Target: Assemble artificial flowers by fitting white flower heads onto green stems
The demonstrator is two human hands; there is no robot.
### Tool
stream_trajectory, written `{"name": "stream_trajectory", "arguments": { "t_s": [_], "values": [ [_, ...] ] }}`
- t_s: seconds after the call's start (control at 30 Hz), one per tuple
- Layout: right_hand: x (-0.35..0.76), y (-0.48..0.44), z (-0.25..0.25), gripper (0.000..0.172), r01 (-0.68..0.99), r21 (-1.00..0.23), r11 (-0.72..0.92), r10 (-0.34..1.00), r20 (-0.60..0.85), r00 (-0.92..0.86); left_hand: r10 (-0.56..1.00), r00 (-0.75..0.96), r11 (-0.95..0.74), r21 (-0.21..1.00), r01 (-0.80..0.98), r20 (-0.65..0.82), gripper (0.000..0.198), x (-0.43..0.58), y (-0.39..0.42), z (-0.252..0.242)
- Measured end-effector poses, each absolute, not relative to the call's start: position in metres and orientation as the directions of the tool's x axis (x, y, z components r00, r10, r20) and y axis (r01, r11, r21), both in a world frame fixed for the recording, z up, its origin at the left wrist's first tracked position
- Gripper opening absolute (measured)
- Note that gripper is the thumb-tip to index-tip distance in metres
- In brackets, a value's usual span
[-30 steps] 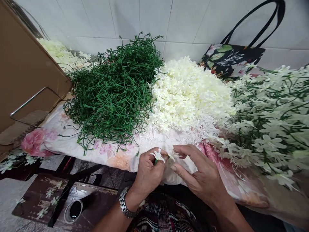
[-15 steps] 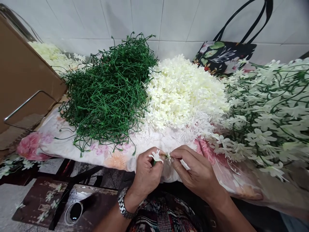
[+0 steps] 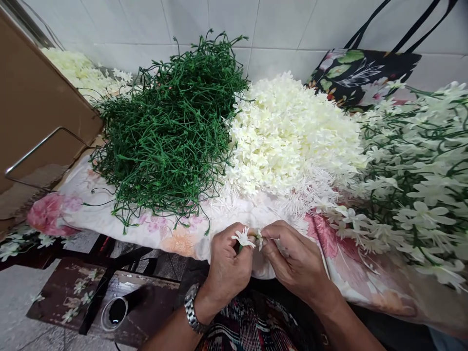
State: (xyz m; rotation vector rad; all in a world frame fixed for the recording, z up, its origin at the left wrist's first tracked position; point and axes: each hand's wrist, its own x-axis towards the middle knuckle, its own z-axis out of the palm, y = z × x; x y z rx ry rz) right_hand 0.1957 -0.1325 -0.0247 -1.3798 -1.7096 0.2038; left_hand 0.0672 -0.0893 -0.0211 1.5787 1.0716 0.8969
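Close together at the near edge of the cloth are both hands. My left hand [image 3: 231, 258] is closed on a green stem, with a white flower [image 3: 243, 237] standing out above its fingers. The fingertips of my right hand [image 3: 292, 253] pinch a second small white blossom [image 3: 259, 240] just beside it. Beyond the hands lie a heap of green stems [image 3: 171, 126] and, to its right, a pile of loose cream-white petals [image 3: 288, 136]. Thin white filaments [image 3: 310, 190] lie at the front of that pile.
Finished-looking white flower sprays [image 3: 424, 195] fill the right side. A floral black bag [image 3: 369, 78] leans on the tiled wall. At the left stand a cardboard box [image 3: 40, 107] and a wire handle. Below, a cup [image 3: 114, 312] sits on a brown stool [image 3: 153, 302].
The view has shifted a little, so the piles and bag appear farther right and higher. Both hands keep their hold, with the small blossom still between them.
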Motion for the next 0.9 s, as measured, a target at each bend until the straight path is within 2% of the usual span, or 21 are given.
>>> {"name": "stream_trajectory", "arguments": {
  "t_s": [0.43,0.57,0.73,0.9],
  "values": [
    [0.192,-0.129,-0.026,0.014,0.707,-0.601,0.373,0.833,0.552,0.03,0.942,0.335,-0.068,0.971,0.23,-0.013,0.012,0.068,-0.09,-0.022],
    [0.192,-0.128,-0.025,0.015,0.71,-0.583,0.395,0.826,0.564,0.003,0.941,0.335,-0.019,0.984,0.175,-0.042,0.011,0.067,-0.089,-0.022],
    [0.203,-0.135,-0.015,0.011,0.684,-0.624,0.378,0.858,0.514,-0.005,0.9,0.395,0.21,0.977,-0.026,-0.183,0.009,0.061,-0.085,-0.021],
    [0.209,-0.142,0.008,0.02,0.738,-0.504,0.449,0.786,0.615,-0.059,0.834,0.443,0.427,0.894,-0.138,-0.33,0.015,0.057,-0.084,-0.012]
  ]
}}
